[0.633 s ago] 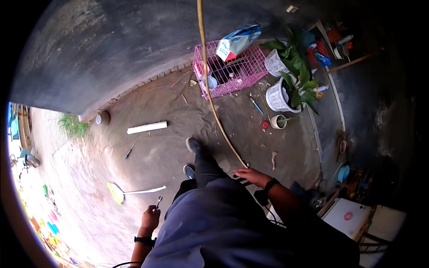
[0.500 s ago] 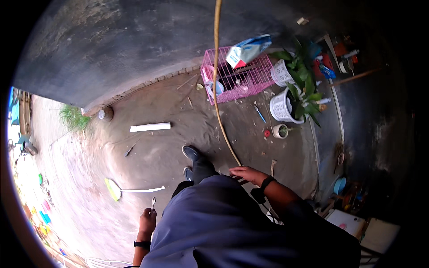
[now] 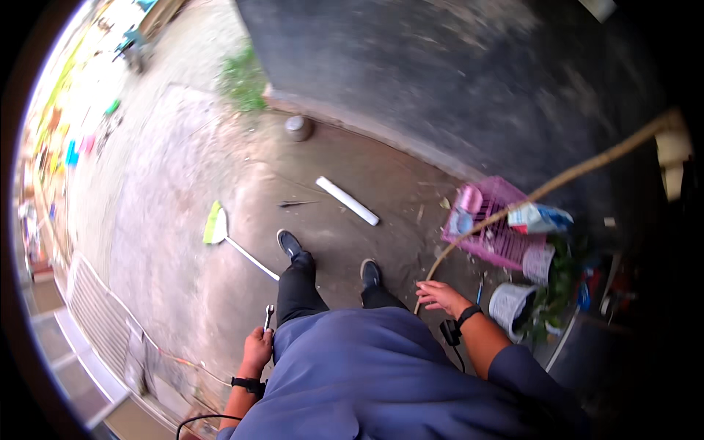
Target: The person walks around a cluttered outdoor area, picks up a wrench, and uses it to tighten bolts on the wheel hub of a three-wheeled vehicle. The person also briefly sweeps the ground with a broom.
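My left hand (image 3: 257, 348) is closed round a silver wrench (image 3: 268, 317), held upright beside my left thigh. My right hand (image 3: 442, 296) is by my right side, fingers apart, next to a long, thin, curved tan pole (image 3: 572, 172); whether they touch is unclear. Below, between me and the wall, a white tube (image 3: 346, 199) lies on the concrete. A yellow-green broom (image 3: 215, 224) with a white handle lies to my left.
A dark wall (image 3: 455, 66) runs along the front right, with a pink wire cage (image 3: 488, 238), a blue-white bag (image 3: 539, 218) and potted plants (image 3: 506, 308) beside it. A grey cylinder (image 3: 297, 128) stands near grass (image 3: 242, 81). A slatted panel (image 3: 99, 315) is at left.
My view has swung leftward, so wall, cage and plants sit further right. My feet stand further apart. My right fingers are more spread; the wrench is still in my left hand.
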